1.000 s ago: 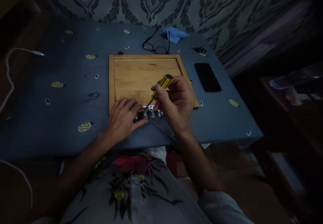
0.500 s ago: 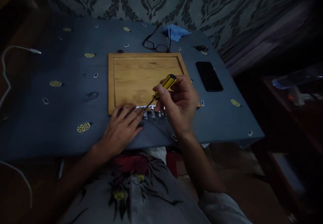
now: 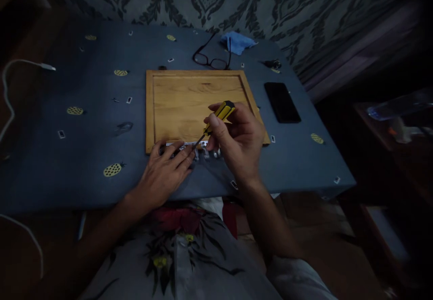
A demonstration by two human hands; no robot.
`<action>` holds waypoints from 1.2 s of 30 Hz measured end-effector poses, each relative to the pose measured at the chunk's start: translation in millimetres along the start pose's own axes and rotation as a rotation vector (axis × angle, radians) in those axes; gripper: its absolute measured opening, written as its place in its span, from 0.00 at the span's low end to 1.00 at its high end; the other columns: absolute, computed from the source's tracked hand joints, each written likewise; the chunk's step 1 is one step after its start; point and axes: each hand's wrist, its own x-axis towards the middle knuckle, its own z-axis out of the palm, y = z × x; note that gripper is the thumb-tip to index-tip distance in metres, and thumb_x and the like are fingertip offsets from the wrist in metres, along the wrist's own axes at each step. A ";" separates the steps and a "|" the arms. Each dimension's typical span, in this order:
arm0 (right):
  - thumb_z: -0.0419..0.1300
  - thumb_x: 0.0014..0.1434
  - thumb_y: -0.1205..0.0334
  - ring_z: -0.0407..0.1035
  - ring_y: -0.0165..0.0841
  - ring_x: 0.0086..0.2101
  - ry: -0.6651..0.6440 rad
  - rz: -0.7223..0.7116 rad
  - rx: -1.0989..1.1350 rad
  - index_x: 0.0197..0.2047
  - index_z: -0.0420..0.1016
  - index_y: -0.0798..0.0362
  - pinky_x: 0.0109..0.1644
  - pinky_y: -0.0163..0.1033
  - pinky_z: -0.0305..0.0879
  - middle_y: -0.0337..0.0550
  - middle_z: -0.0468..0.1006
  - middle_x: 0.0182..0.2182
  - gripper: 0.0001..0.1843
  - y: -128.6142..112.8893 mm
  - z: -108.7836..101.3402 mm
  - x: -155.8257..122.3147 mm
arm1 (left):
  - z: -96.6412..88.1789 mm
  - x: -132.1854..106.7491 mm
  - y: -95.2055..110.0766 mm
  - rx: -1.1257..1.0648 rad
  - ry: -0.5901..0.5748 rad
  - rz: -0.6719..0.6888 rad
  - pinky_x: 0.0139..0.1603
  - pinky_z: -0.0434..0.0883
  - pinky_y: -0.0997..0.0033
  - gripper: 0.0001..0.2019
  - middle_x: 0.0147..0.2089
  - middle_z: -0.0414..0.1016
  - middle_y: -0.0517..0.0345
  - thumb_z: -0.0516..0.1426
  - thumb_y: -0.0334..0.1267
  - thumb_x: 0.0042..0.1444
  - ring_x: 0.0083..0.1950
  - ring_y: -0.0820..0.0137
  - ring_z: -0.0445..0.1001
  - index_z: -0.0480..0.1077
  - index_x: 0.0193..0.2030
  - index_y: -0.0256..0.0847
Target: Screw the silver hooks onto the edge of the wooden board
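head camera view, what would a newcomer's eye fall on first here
The framed, honey-coloured wooden board stands out most, lying on the blue pineapple-print tablecloth. Over its near part, the right hand holds a yellow-and-black screwdriver, shaft slanting down to a shiny metal strip with hooks along the near edge, where the left hand rests.

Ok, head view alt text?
Right hand holds a yellow screwdriver at a hooked metal strip along the near edge of a wooden board; left hand rests on the strip. Glasses and a blue cloth lie beyond, a phone at right.
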 end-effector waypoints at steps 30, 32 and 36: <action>0.67 0.67 0.49 0.72 0.23 0.21 -0.119 -0.020 -0.060 0.45 0.76 0.49 0.24 0.31 0.70 0.34 0.78 0.34 0.13 -10.0 -4.6 -5.1 | 3.9 -0.1 -1.0 -0.032 0.033 -0.004 0.64 0.69 0.45 0.16 0.62 0.82 0.51 0.57 0.33 0.72 0.64 0.53 0.77 0.75 0.63 0.41; 0.68 0.66 0.49 0.74 0.24 0.23 -0.219 -0.012 -0.061 0.46 0.76 0.49 0.27 0.32 0.71 0.35 0.78 0.36 0.13 -13.3 -6.9 -3.6 | 4.3 -0.2 -1.2 -0.034 0.053 -0.002 0.65 0.68 0.45 0.15 0.62 0.83 0.52 0.57 0.34 0.72 0.64 0.54 0.77 0.75 0.63 0.41; 0.68 0.66 0.51 0.74 0.25 0.25 -0.279 -0.053 -0.125 0.44 0.77 0.50 0.28 0.33 0.69 0.37 0.79 0.37 0.12 -15.8 -8.5 0.1 | 4.4 0.1 -1.8 -0.017 0.076 0.017 0.63 0.68 0.46 0.15 0.60 0.83 0.50 0.57 0.35 0.72 0.63 0.54 0.77 0.75 0.62 0.37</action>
